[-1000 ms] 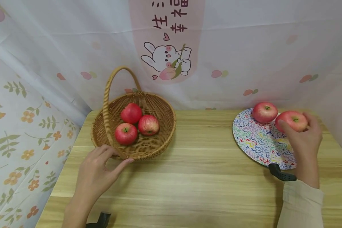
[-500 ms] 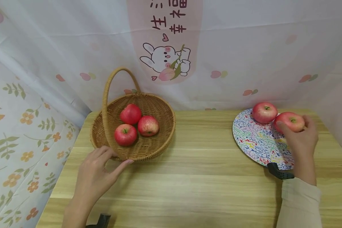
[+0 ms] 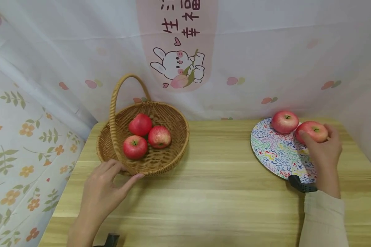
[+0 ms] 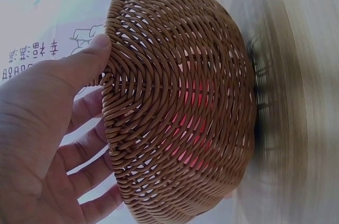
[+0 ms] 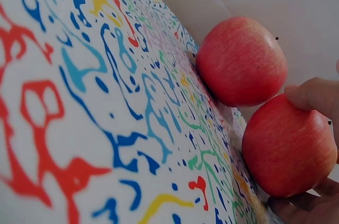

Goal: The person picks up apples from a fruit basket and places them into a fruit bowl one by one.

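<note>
My left hand (image 3: 103,192) holds the near rim of a wicker basket (image 3: 173,161) at the foot of its arched handle. In the left wrist view the thumb lies over the rim and the fingers are behind it. Inside the basket sit three red apples (image 3: 135,147). On the right, my right hand (image 3: 326,151) grips a pinkish-red apple (image 3: 312,132) between thumb and fingers, at the surface of a round, colourfully patterned board (image 3: 272,154). Beside it on the board rests another apple (image 3: 285,122); in the right wrist view the two touch or nearly touch.
The wooden table (image 3: 210,199) spans the space between basket and board. A printed white curtain (image 3: 250,61) hangs along its back edge, and a floral cloth (image 3: 27,164) lines the left side. Dark wrist mounts (image 3: 300,183) show near both wrists.
My right hand has shifted a little left and down with its apple, closer to the other apple on the board. The left hand keeps its hold on the basket. The head view has shifted slightly.
</note>
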Action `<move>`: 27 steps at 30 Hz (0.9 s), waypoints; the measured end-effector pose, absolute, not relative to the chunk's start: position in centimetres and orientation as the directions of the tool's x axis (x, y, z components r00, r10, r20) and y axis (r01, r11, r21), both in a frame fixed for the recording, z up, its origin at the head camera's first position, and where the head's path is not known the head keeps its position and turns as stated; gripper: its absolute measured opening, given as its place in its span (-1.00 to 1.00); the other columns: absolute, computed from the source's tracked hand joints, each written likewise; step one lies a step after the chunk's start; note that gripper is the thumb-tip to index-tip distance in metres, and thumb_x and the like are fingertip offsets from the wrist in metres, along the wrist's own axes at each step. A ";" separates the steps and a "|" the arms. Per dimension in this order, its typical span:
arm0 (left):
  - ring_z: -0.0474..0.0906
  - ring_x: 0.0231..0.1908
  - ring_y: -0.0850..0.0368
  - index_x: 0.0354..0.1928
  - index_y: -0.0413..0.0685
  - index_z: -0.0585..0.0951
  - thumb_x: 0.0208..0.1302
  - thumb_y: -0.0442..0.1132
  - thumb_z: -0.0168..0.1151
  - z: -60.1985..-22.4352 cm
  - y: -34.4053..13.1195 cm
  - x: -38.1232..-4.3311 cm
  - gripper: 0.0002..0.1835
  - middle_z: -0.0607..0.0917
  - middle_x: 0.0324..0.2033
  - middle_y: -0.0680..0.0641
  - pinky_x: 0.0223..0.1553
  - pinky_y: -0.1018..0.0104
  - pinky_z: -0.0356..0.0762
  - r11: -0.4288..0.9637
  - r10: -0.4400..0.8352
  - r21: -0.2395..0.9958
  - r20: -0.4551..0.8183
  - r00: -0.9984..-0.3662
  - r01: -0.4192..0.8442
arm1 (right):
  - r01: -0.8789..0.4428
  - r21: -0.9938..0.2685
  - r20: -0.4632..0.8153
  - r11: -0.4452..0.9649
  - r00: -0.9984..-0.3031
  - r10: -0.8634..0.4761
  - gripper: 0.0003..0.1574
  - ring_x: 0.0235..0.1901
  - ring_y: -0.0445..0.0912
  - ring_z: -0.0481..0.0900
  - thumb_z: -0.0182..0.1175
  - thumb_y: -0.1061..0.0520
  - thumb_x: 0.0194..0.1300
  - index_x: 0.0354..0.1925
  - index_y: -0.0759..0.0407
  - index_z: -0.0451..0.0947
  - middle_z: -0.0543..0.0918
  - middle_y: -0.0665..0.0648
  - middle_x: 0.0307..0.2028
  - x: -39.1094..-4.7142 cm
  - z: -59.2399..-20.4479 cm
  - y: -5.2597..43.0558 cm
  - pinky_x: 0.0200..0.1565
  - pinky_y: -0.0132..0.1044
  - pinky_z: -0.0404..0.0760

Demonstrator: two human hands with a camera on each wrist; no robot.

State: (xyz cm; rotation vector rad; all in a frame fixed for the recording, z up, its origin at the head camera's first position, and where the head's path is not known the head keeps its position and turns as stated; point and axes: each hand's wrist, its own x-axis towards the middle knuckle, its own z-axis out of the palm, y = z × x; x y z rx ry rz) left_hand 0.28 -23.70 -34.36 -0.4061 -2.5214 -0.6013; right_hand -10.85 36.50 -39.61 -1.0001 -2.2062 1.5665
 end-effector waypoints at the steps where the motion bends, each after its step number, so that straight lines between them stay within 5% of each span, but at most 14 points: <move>1: 0.59 -0.38 0.12 -0.42 0.03 0.67 -0.01 0.05 0.69 -34.4 -23.7 0.3 -0.62 0.69 -0.41 0.09 -0.28 0.34 0.39 0.857 0.164 0.335 0.542 -0.824 0.391 | 0.384 -0.905 -0.175 0.186 -0.732 0.658 0.05 0.18 -0.33 0.41 0.50 -0.01 0.29 0.59 -0.25 0.19 0.37 -0.23 0.34 -10.8 -39.6 36.5 0.15 -0.62 0.45; 5: 0.60 -0.39 0.12 -0.42 0.01 0.67 -0.02 0.05 0.70 -34.5 -23.8 0.3 -0.62 0.69 -0.42 0.09 -0.28 0.34 0.40 0.857 0.165 0.333 0.546 -0.822 0.393 | 0.386 -0.901 -0.174 0.198 -0.740 0.649 0.05 0.16 -0.34 0.39 0.47 -0.04 0.32 0.60 -0.25 0.16 0.35 -0.21 0.37 -10.8 -40.0 36.7 -0.03 -0.67 0.43; 17: 0.59 -0.39 0.16 -0.41 0.03 0.68 -0.05 0.00 0.72 -34.4 -23.7 0.4 -0.63 0.70 -0.41 0.11 -0.32 0.36 0.42 0.864 0.173 0.318 0.541 -0.823 0.391 | 0.378 -0.901 -0.157 0.215 -0.743 0.651 0.03 0.35 -0.26 0.36 0.43 -0.04 0.35 0.62 -0.23 0.14 0.33 -0.14 0.43 -11.1 -40.6 36.9 0.43 -0.41 0.33; 23: 0.60 -0.38 0.13 -0.41 0.03 0.68 -0.02 0.02 0.70 -34.3 -23.7 0.4 -0.64 0.71 -0.40 0.10 -0.35 0.19 0.50 0.861 0.165 0.328 0.543 -0.823 0.389 | 0.387 -0.892 -0.161 0.234 -0.756 0.635 0.03 0.40 -0.25 0.32 0.38 -0.09 0.41 0.64 -0.25 0.08 0.23 -0.04 0.57 -10.9 -40.5 36.8 0.50 -0.31 0.27; 27: 0.59 -0.38 0.16 -0.41 0.03 0.68 -0.03 0.01 0.71 -34.3 -23.7 0.3 -0.64 0.71 -0.40 0.11 -0.33 0.30 0.45 0.858 0.169 0.329 0.544 -0.822 0.394 | 0.385 -0.891 -0.163 0.241 -0.767 0.621 0.02 0.41 -0.24 0.29 0.35 -0.10 0.43 0.65 -0.24 0.05 0.23 -0.05 0.55 -10.8 -40.3 36.9 0.52 -0.29 0.24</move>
